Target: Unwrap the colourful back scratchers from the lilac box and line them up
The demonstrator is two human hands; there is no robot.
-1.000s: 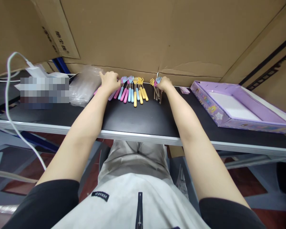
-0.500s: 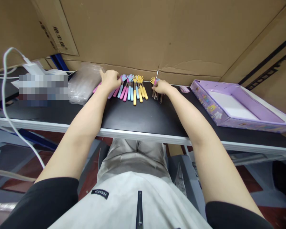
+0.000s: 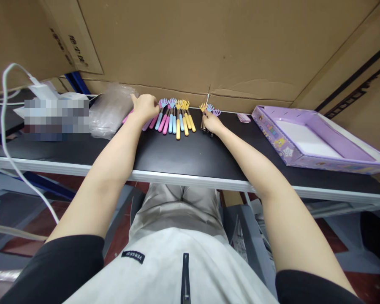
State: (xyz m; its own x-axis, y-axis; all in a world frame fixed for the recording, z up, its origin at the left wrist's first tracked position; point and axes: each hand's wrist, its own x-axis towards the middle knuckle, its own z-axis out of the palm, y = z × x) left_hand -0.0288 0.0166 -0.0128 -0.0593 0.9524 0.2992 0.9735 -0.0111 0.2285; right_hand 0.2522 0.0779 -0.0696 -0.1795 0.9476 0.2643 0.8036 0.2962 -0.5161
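Observation:
A row of small claw-headed tools with pink, blue and yellow handles [image 3: 176,119] lies at the far edge of a black table [image 3: 183,154]. My left hand [image 3: 145,108] rests curled on the left end of that row, over the pink ones. My right hand [image 3: 211,123] is closed over a second small bunch of tools with dark handles [image 3: 206,111], whose yellow, blue and purple claw heads show past my fingers.
A purple shallow box [image 3: 310,141] lies on the table at the right. A crumpled clear plastic bag [image 3: 109,110] sits left of the tools, with a white charger and cable [image 3: 15,109] further left. Cardboard sheets [image 3: 190,46] wall off the back.
My right hand has slid back towards me along the small bunch, so that more of its claw heads show. My left hand has stayed on the row.

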